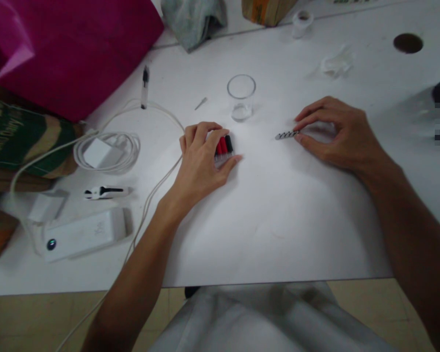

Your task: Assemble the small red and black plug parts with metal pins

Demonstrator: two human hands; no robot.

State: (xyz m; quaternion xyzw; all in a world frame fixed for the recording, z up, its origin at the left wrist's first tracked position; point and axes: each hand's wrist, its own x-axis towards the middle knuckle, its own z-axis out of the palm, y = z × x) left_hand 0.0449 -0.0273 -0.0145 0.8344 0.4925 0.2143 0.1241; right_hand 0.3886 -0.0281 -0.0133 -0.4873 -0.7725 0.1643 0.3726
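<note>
My left hand is closed around a small clear case that rests on the white table; red and black cylinders stand side by side in it. Part of the case is hidden under my fingers. To the right, the thumb and fingers of my right hand pinch one end of a short, narrow grey strip with dark slanting marks, held low over the table. Its exact kind I cannot make out. Between and beyond the hands stands a clear cup. A small thin pale piece lies left of the cup.
At left are a pen, a coiled white cable, white nail clippers and a white power bank. A magenta bag stands behind them. Farther back are a grey cloth, a tape roll and crumpled clear plastic.
</note>
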